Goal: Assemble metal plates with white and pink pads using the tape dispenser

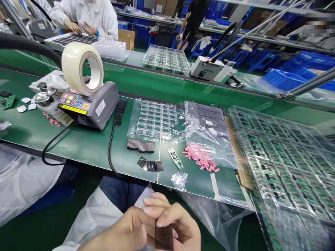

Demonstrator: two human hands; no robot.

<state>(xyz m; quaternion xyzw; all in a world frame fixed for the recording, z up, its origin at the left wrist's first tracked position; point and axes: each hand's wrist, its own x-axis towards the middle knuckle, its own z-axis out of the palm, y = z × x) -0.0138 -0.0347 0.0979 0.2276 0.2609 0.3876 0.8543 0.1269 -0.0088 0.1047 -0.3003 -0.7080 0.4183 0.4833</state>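
Observation:
Low in front of me, below the table edge, my left hand and my right hand meet. Both have their fingers pinched on a small dark flat piece, which the fingers partly hide. On the green table above them lie a small green circuit board, folded grey metal pieces, a row of dark parts and a crumpled bit of clear film. Neither hand touches any of these.
A grey tape dispenser with a large tape roll stands at the left, its cables hanging over the edge. Pink strips, a clear parts tray and stacked board trays lie to the right. A co-worker's sleeve is at my left.

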